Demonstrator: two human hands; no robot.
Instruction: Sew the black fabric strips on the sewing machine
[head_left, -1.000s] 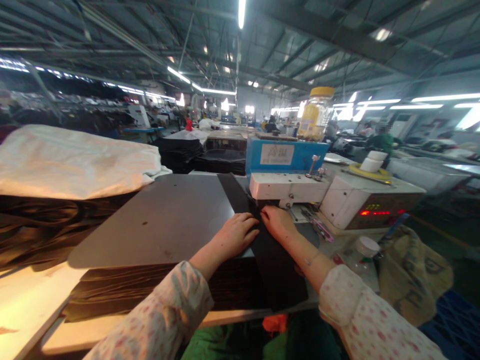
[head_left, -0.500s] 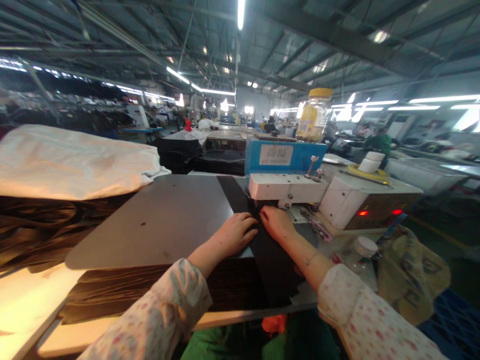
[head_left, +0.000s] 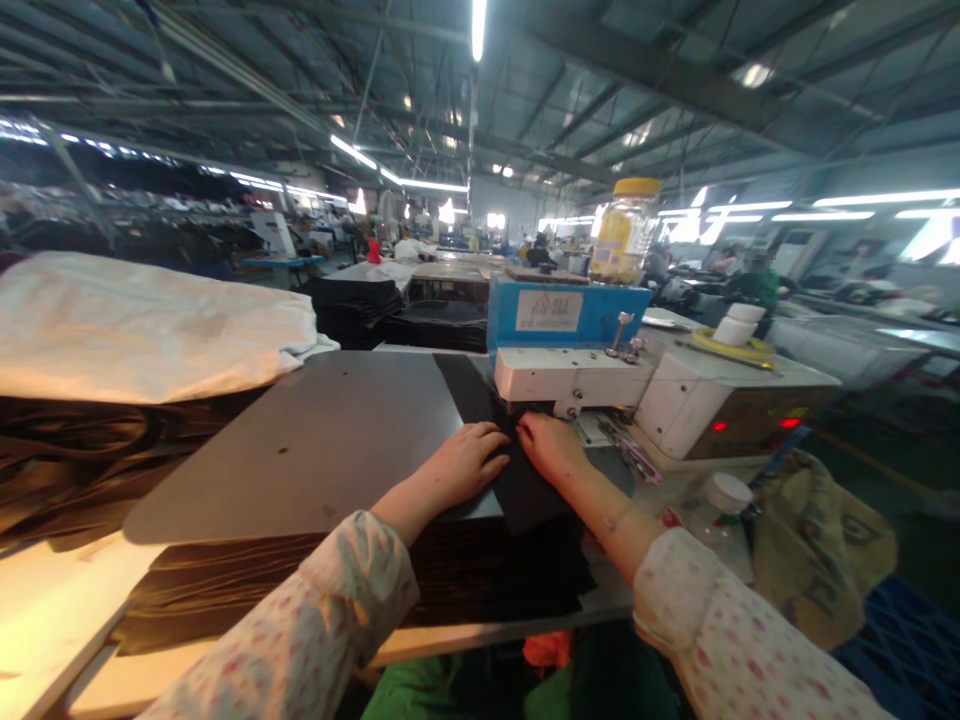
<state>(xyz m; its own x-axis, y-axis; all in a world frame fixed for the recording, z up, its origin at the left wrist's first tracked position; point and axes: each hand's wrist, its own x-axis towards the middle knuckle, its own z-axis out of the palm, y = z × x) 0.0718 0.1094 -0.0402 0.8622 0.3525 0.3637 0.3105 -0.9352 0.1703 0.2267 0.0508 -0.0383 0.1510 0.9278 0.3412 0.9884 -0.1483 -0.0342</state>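
A dark fabric strip (head_left: 529, 497) runs across the grey metal plate (head_left: 360, 440) and past the left end of a white sewing machine head (head_left: 540, 376). My left hand (head_left: 471, 458) lies on the plate beside the strip, fingers stretched out with the tips at the cloth's edge. Close to the machine head, my right hand (head_left: 553, 446) has its fingers bent together on the strip, apparently gripping it; the thumb is partly hidden. Under the machine head, the stitching spot is hard to make out. Thread snips (head_left: 634, 455) with a pink handle lie right of my right hand.
Stacked dark fabric pieces (head_left: 225, 585) sit below the plate. White cloth (head_left: 150, 325) covers another pile at left. A yellow-lidded jar (head_left: 621, 235) stands on the blue machine housing (head_left: 510, 310). Right are a control box (head_left: 739, 405), a clear bottle (head_left: 720, 510) and a tan bag (head_left: 821, 550).
The dark strip's near end has slid forward, away from my body, uncovering more of the stack below. Both hands stay in nearly the same place.
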